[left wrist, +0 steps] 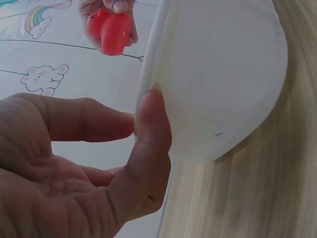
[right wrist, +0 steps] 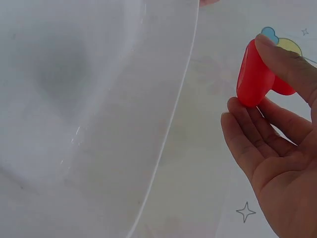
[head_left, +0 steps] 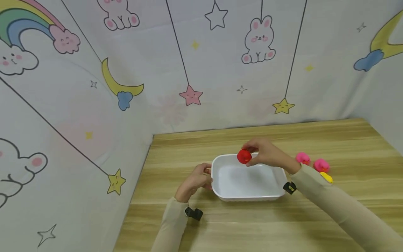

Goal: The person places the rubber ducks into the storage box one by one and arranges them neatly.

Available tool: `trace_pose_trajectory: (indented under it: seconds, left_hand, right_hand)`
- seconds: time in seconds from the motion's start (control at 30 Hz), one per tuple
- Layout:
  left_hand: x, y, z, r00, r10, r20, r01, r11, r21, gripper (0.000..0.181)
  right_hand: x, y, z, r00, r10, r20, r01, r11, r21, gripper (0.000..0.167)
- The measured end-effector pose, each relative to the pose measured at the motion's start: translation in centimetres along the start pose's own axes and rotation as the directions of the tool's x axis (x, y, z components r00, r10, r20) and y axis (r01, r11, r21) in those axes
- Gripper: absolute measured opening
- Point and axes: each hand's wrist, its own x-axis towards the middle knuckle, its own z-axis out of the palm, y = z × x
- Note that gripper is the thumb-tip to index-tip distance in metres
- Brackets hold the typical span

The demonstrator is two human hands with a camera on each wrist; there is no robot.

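Observation:
A red rubber duck [head_left: 244, 156] is held between the thumb and fingers of my right hand [head_left: 267, 153], over the far side of a white plastic basin [head_left: 247, 182]. In the right wrist view the red duck [right wrist: 256, 79] sits at the fingertips, beside the basin's wall [right wrist: 158, 99]. My left hand [head_left: 196, 178] is at the basin's left end. The left wrist view shows this hand [left wrist: 89, 153] pinching the rim between thumb and finger. No other thing is visible inside the basin.
Right of the basin, two pink rubber ducks [head_left: 303, 158] and a yellow duck [head_left: 326, 177] are on the wooden table [head_left: 233, 231]; the right sleeve partly hides the yellow one. A printed cloth [head_left: 220, 70] hangs behind the table and along its sides.

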Motion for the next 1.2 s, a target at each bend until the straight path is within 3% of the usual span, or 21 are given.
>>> trace_pose_trajectory:
  seconds: [0.6, 0.83, 1.03, 1.2]
  left_hand:
    - [0.0, -0.1, 0.0, 1.0, 0.013, 0.01, -0.012, 0.999, -0.03, 0.062]
    - [-0.1, -0.2, 0.0, 1.0, 0.008, 0.01, -0.007, 1.0, -0.028, 0.061]
    - [-0.2, -0.2, 0.0, 1.0, -0.006, 0.005, 0.006, 0.999, -0.036, 0.061]
    - [-0.1, -0.2, 0.0, 1.0, 0.007, 0.005, -0.007, 0.999, -0.034, 0.061]
  right_hand:
    - [3.5, -0.4, 3.0, 0.988, 0.005, 0.153, 0.004, 0.998, -0.056, 0.048]
    - [4.9, -0.2, 4.5, 0.979, -0.077, 0.189, 0.099, 0.989, -0.11, 0.042]
    - [5.2, -0.1, 6.4, 0.968, -0.091, 0.233, 0.129, 0.98, -0.151, 0.045]
    - [5.3, 0.3, 7.9, 0.961, -0.104, 0.257, 0.159, 0.966, -0.203, 0.035]
